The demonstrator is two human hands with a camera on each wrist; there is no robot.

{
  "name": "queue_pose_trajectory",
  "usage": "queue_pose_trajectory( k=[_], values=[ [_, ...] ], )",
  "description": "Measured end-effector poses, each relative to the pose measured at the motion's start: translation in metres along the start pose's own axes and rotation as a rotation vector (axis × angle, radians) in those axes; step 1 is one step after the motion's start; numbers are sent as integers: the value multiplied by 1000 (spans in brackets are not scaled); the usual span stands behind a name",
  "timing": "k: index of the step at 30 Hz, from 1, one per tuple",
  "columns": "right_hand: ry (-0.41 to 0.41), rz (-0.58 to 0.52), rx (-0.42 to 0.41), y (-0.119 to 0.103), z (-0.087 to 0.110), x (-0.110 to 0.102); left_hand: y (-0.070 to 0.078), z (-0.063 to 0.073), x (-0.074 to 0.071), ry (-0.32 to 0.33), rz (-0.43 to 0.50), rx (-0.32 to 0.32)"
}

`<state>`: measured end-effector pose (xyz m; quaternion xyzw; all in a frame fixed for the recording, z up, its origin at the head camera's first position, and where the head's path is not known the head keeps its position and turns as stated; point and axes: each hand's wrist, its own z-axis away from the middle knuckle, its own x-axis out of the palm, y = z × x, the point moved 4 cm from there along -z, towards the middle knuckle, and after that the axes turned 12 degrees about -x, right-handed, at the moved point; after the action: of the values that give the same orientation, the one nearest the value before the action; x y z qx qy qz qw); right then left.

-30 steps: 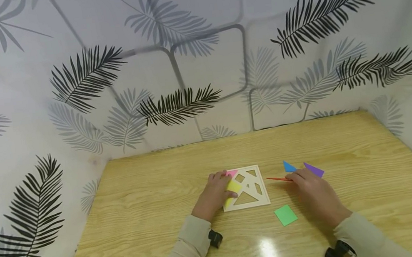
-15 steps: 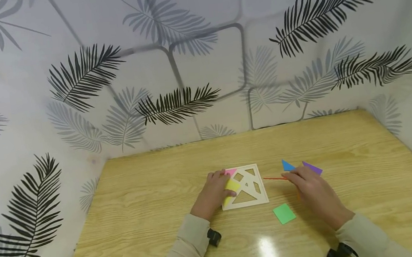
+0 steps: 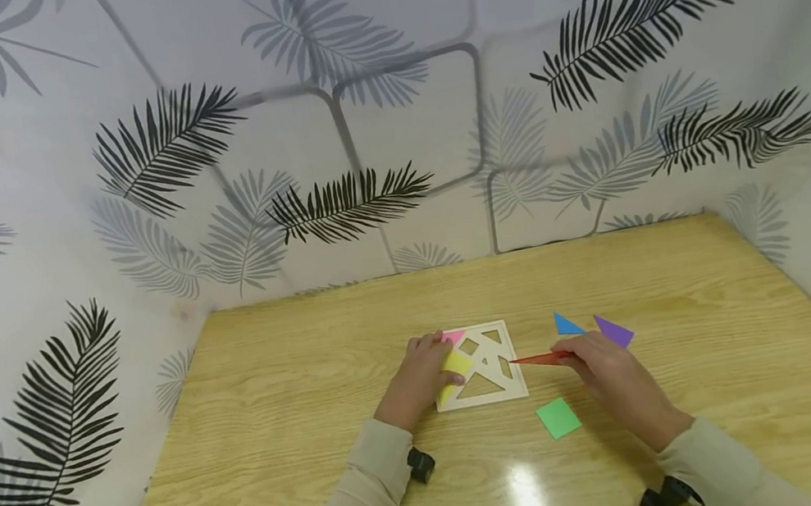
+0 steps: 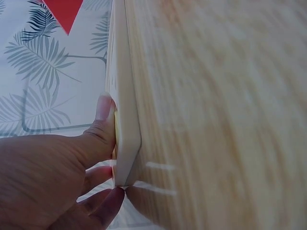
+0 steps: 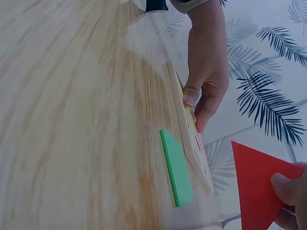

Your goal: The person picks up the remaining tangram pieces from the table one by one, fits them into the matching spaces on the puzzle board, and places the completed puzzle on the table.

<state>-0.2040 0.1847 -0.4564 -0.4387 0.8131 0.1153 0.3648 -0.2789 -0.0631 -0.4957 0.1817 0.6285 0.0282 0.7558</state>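
My left hand (image 3: 419, 379) holds the left side of a pale tangram tray (image 3: 514, 387), thumb over a yellow piece (image 3: 459, 360) set in it. A pink piece (image 3: 453, 336) sits in the top left corner, partly under the fingers. Between thumb and fingers, my right hand (image 3: 615, 379) pinches a red triangle (image 3: 541, 359), its pointed tip at the tray's right edge in the head view. The right wrist view shows the red triangle (image 5: 261, 187) raised and tilted broadside. Several cut-out slots in the tray show the wood beneath.
A green square (image 3: 559, 418) lies just right of the tray's lower corner. Behind the right hand are a blue triangle (image 3: 567, 324) and a purple triangle (image 3: 612, 330). Leaf-patterned cloth (image 3: 430, 135) rises behind the wooden table (image 3: 298, 363).
The right hand has shifted slightly left with the red triangle, whose tip now reaches the tray edge and whose face shows more. The left hand stays on the tray.
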Motion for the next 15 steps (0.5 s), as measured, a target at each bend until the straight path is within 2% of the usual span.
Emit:
queue_pose_trajectory(
  k=[9,15],
  values=[
    [18,3,-17,-4,-3,4,-2,-1,1,-3,-3,0],
    [-3,12,15,-6,-5,11,-2,-1,2,-6,3,1]
  ],
)
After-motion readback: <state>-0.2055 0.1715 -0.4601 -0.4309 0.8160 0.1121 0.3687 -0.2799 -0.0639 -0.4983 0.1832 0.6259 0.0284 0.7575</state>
